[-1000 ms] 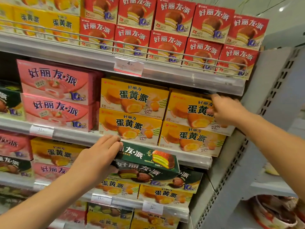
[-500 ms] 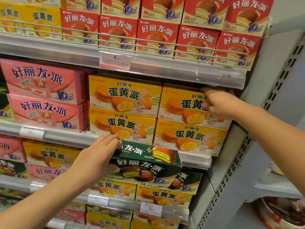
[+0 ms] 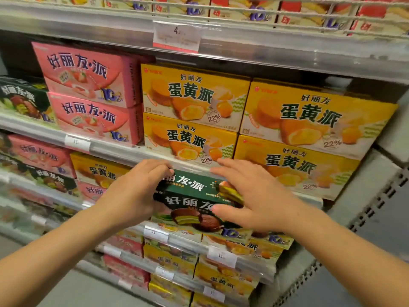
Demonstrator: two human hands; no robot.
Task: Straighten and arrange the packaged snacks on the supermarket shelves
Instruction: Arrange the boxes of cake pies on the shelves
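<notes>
A dark green snack box (image 3: 190, 187) sticks out at the front of the shelf below the yellow egg-yolk pie boxes (image 3: 294, 165). My left hand (image 3: 130, 196) grips its left end, fingers curled over the top edge. My right hand (image 3: 256, 196) lies over its right end, with straight spread fingers on top and the thumb against the front face. A second green box (image 3: 274, 239) sits lower right, partly hidden behind it.
Pink boxes (image 3: 88, 76) are stacked two high left of the yellow stacks (image 3: 192, 103). A shelf rail (image 3: 110, 149) with price tags runs just above my hands. Red boxes behind a wire guard (image 3: 243, 9) fill the top shelf. The grey shelf upright (image 3: 376, 207) stands at right.
My right hand left the upper right yellow box and came down onto the green box's right end. The left hand stayed on the box. The camera moved closer and lower.
</notes>
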